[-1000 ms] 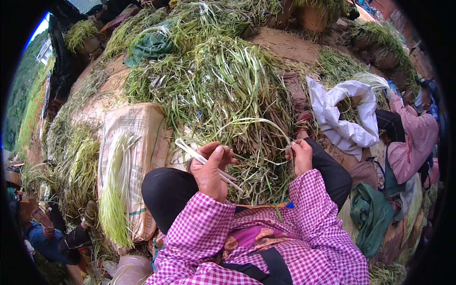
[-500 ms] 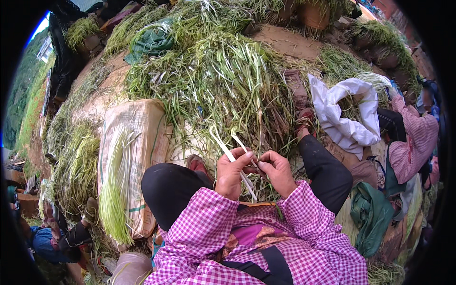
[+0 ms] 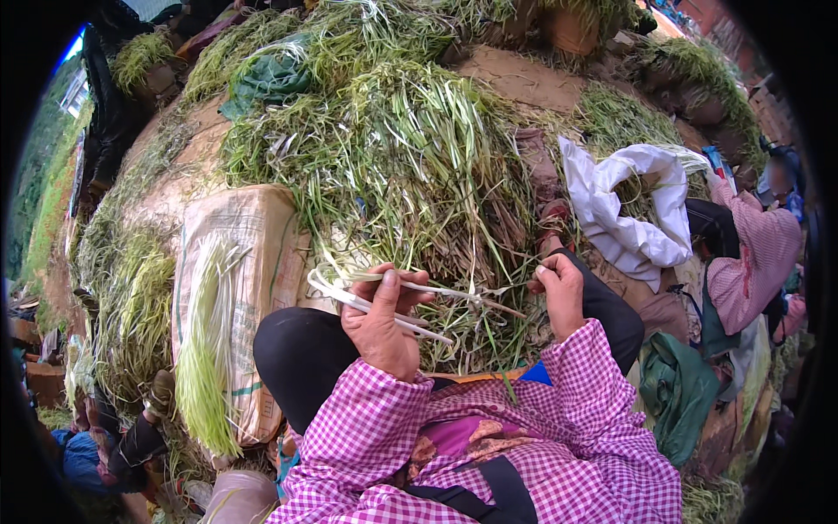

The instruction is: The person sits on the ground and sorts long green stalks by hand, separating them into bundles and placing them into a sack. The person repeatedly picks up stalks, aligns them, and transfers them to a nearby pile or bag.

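My left hand (image 3: pixel 380 327) grips several long white stalks (image 3: pixel 336 290), bent over at their left ends and pointing right past my fingers. To the right, my right hand (image 3: pixel 563 293) has thumb and fingertips pinched together, apart from the stalks' tips; whatever is between them is too small to name. Under and beyond both hands lies a heap of green leaves and dry trimmings (image 3: pixel 419 157). A bundle of pale, yellow-green stalks (image 3: pixel 209 349) lies on a woven sack (image 3: pixel 271 227) left of my knee.
A white sack (image 3: pixel 611 236) and a green sack (image 3: pixel 676 402) lie at my right, beside a co-worker in pink (image 3: pixel 751 271). Another person (image 3: pixel 105 454) is at the lower left. More leaf piles (image 3: pixel 140 61) and a green bag (image 3: pixel 266 87) lie farther off.
My hands were together in the middle half a second ago; they have since separated, the left moving left with the white stalks, the right moving to the right.
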Demonstrator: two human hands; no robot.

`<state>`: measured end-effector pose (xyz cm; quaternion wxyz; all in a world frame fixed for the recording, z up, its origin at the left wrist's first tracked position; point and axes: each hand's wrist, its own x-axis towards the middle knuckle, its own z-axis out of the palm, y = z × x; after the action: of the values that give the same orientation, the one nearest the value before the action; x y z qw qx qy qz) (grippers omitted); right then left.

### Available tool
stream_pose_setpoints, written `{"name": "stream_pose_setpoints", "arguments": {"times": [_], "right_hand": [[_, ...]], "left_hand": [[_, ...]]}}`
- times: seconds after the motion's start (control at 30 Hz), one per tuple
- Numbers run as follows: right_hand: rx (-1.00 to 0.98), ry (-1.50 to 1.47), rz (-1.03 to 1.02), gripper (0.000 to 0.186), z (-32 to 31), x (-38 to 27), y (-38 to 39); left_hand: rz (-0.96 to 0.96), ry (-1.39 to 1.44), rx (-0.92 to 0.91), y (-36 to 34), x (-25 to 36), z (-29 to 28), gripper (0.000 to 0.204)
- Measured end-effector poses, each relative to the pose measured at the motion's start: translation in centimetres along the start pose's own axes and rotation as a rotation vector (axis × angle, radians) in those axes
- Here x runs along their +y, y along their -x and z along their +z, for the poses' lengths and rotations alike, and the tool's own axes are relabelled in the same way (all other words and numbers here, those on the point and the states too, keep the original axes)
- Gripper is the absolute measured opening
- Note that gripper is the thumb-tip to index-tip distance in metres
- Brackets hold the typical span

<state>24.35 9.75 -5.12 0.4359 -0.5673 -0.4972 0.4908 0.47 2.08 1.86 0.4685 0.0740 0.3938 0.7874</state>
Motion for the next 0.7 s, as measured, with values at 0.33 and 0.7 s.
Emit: {"name": "stream_pose_setpoints", "arguments": {"times": [0.33,0.7], "right_hand": [[-0.176,0.645,-0.49,0.024,-1.1,-4.8,-1.5],[-0.763,0.002,-0.181,0.012,7.3,-6.2,5.6]], "left_hand": [[-0.107,0.02,-0.003,-1.6,1.6,-1.4,0.014],[-0.173,0.097,0.091,-2.6,1.4,-2.5,0.014]]}}
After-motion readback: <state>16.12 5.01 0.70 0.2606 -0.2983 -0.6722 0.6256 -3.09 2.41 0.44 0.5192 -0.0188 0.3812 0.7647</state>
